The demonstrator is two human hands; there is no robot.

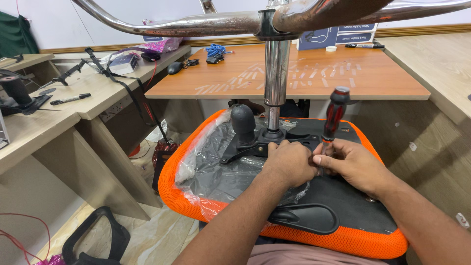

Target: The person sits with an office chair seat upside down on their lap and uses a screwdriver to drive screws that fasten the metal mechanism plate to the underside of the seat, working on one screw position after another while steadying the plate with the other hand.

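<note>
I see an upturned office chair seat (353,243), orange mesh around the edge with a black underside, lying across the lap, and everything else sits relative to it. A black mounting plate (274,142) is at the middle of that underside, and a chrome gas column (275,73) rises straight up from the plate to the rusty chrome base legs (196,22) spreading above the seat. My left hand (289,162) rests curled, knuckles up, on the near edge of the plate; whether it pinches anything I cannot tell. My right hand (351,164) is just beside it, the two touching at the fingertips, its fingers closed around the lower shaft of a screwdriver (334,115) with a red and black handle, which stands nearly upright on the seat's underside, right of the column. Clear plastic wrap (206,162) covers the left half of the seat. A black lever handle (304,218) lies on the near part of the underside. Beyond the seat stands a brown wooden desk (294,73).
</note>
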